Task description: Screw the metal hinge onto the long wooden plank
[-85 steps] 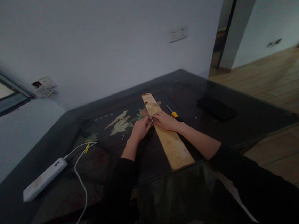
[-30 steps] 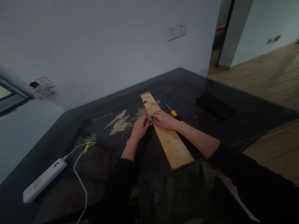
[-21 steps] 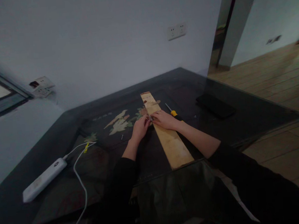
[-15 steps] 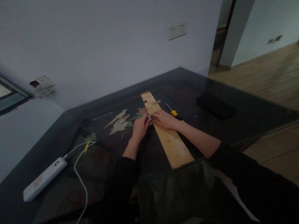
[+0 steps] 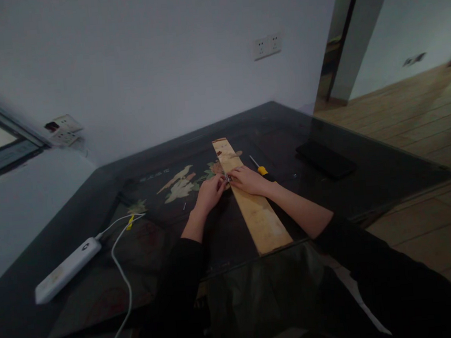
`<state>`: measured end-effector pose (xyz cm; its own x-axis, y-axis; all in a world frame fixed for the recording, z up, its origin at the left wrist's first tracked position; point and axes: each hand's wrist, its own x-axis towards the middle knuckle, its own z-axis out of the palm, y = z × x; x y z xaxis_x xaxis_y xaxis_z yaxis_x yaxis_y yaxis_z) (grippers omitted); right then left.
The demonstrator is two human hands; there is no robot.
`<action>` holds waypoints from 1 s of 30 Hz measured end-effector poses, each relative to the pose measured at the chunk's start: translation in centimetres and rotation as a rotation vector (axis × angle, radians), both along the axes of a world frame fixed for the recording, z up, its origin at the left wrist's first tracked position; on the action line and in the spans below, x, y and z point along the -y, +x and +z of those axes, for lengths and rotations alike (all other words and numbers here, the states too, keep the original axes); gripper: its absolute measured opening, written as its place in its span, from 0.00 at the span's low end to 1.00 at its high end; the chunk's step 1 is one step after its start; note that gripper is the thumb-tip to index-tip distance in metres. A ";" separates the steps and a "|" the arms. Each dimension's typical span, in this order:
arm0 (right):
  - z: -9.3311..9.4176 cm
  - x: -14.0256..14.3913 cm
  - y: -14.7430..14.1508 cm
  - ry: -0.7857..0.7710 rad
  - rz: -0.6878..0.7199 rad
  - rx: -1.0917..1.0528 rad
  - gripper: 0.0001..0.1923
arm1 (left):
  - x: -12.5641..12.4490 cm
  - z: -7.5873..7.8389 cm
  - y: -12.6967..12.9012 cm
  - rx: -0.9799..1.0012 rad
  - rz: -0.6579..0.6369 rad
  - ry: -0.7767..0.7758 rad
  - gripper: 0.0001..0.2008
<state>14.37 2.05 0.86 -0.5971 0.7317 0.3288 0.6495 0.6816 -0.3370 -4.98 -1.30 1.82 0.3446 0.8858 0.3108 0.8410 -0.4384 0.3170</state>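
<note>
A long wooden board point(image 5: 259, 216) lies on the dark table, one end near its front edge. Both hands meet at the board's left side, around a small metallic piece point(image 5: 227, 178) too small to name. My left hand point(image 5: 210, 191) is closed, its fingertips pinching at that piece. From the other side my right hand point(image 5: 248, 180) rests across the board, fingers closed at the same piece. Just right of the right hand lies a screwdriver point(image 5: 262, 170) with a yellow and black handle, its shaft pointing away. A thin small pin-like piece point(image 5: 184, 206) lies left of my left hand.
The dark table point(image 5: 233, 252) has a bird-and-flower picture point(image 5: 179, 186) on its top. A white power strip point(image 5: 68, 269) with a white cable point(image 5: 127, 283) lies at left. A flat black object point(image 5: 325, 159) lies at right. A wall stands behind.
My left hand and forearm have shifted very slightly, the wrist a little to the left. The right hand and the board stay in place.
</note>
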 end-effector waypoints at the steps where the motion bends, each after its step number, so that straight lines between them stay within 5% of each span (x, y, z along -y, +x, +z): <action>1: 0.0 0.0 0.0 0.001 -0.002 0.005 0.17 | -0.1 -0.1 0.0 0.014 -0.002 0.001 0.08; 23: 0.8 0.5 0.0 -0.001 -0.012 0.031 0.18 | -0.5 -0.5 0.7 0.366 0.188 0.062 0.05; 30: 0.8 0.5 0.1 -0.025 -0.003 0.026 0.19 | -0.5 1.1 -3.5 0.654 0.348 0.060 0.08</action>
<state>14.44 1.52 1.66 -0.6034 0.7410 0.2948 0.6601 0.6715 -0.3367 -8.45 -0.83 2.87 -0.2246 0.8850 0.4078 0.5823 -0.2137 0.7844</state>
